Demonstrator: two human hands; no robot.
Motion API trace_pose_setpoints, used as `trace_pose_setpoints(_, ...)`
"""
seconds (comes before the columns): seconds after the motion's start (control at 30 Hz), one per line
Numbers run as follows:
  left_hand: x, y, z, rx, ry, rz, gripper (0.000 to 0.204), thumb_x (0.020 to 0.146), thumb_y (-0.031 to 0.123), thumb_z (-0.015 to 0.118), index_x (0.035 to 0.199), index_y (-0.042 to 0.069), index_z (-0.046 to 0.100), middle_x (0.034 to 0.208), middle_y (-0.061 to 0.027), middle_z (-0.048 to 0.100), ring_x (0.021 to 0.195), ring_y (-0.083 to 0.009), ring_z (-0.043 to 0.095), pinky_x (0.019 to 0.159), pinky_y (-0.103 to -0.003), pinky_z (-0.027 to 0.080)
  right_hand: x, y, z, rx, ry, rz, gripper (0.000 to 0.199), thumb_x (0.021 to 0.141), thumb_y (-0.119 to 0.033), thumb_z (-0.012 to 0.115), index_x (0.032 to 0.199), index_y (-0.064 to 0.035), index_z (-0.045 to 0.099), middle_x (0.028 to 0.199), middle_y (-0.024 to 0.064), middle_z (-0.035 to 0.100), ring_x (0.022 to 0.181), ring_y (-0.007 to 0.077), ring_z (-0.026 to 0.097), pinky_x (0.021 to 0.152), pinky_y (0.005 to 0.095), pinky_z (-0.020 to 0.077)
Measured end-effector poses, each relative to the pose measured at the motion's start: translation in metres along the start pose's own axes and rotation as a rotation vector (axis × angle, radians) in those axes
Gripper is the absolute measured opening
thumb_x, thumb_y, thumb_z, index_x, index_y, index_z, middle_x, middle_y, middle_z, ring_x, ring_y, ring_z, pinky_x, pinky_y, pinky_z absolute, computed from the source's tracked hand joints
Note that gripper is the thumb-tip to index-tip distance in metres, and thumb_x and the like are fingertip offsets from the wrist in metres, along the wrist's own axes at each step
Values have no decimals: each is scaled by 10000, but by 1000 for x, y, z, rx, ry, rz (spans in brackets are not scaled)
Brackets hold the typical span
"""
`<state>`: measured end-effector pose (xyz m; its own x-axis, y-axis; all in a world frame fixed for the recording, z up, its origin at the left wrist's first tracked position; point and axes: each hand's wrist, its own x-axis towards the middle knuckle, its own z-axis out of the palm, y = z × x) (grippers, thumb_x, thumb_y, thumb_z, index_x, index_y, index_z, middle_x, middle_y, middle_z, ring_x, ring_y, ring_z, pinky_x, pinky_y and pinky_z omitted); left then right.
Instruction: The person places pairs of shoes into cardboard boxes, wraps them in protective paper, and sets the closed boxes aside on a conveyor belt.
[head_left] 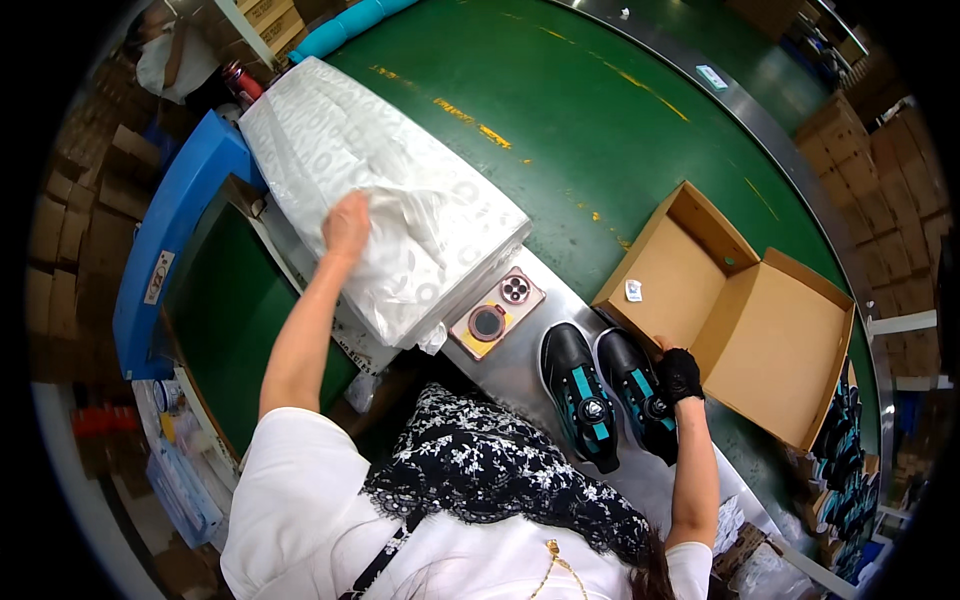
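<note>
My left hand [347, 222] gripped top paper [400, 200], gloved right hand [679, 373] held shoe [640, 392]; box [780, 340] empty, packing barely begun.

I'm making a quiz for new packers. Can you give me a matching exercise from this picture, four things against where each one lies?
Things:
1. stack of tissue paper
2. phone
3. pair of black shoes
4. open cardboard box

Places:
A. on the green belt, right of the shoes
B. under the left hand
C. on the metal plate beside the paper stack
D. by the gloved right hand

Pairs: 1-B, 2-C, 3-D, 4-A
</note>
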<state>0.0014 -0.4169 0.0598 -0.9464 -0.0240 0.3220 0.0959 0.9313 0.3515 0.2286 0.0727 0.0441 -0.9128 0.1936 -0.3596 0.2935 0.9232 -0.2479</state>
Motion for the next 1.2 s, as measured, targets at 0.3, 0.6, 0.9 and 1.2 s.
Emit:
trace_pose_setpoints(0.3,38,193,-83,-721,163,341,163,847,159,490,877,6,538,827,-109,502,703,-217,492,649,-306,401,-6,-39,-31,260,148,-203,598,704,-163,654,1238,-90,395,1191,202,468,1019,342,512,822,400,423)
trace_pose_setpoints(0.6,-83,442,-12,-1465,-578,423,402,837,239,532,1068,-70,419,1057,-215,455,947,-289,494,786,-359,407,-22,-1,-97,1125,926,45,187,825,-105,530,971,7,562,810,36,573,678,125,541,551,252,446)
trace_pose_setpoints(0.9,-87,389,25,-660,-644,948,712,736,435,622,1198,-55,391,1218,-304,342,1127,-427,367,917,-473,338,-111,167,-137,1364,1637,343,287,754,-161,664,968,-29,524,921,101,567,762,197,545,702,317,461)
trace_pose_setpoints(1.2,-83,373,-13,-243,-550,1128,870,575,421,733,1268,54,356,1242,-239,363,1156,-376,353,883,-538,298,-159,206,-188,808,2011,734,346,773,-255,649,960,17,546,877,134,609,730,208,575,655,306,471)
